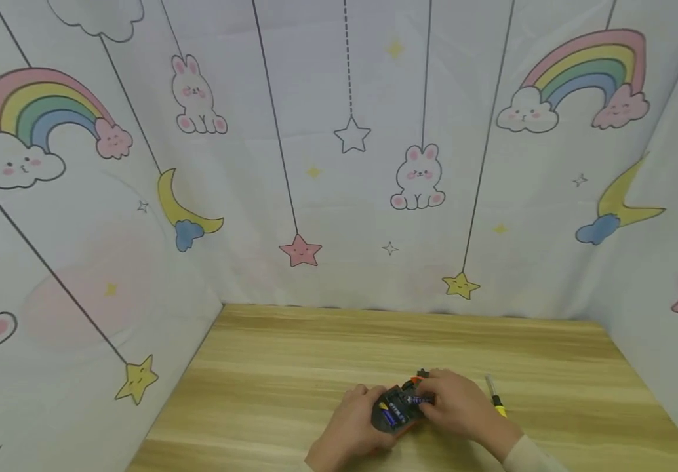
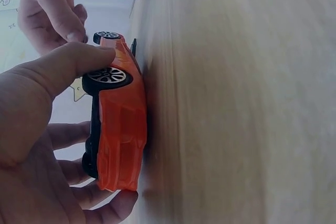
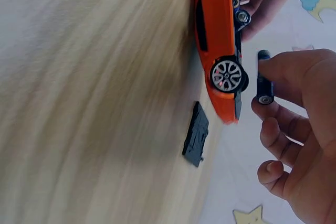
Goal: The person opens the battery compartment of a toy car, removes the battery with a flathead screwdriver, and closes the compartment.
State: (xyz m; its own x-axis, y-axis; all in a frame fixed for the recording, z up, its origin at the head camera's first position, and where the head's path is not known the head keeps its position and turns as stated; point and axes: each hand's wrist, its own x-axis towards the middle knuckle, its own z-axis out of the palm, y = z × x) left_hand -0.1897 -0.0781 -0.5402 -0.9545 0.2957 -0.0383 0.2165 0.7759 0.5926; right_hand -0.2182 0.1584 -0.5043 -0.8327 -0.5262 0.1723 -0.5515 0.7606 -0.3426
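Observation:
An orange toy car (image 2: 123,135) lies upside down on the table, its black underside and wheels facing up. My left hand (image 1: 352,423) grips it by the sides, the thumb near a wheel in the left wrist view. In the open compartment of the underside sit batteries (image 1: 395,413), one end of which shows in the right wrist view. My right hand (image 3: 310,135) pinches another dark battery (image 3: 264,85) between thumb and index finger, just above the car's underside. Its other fingers are loosely bent.
A black cover (image 3: 196,136) lies on the wooden table (image 1: 268,367) beyond the car. To the right of my right hand is a screwdriver (image 1: 497,401) with a yellow and black handle. Patterned white cloth (image 1: 351,196) walls in the table at the back and sides.

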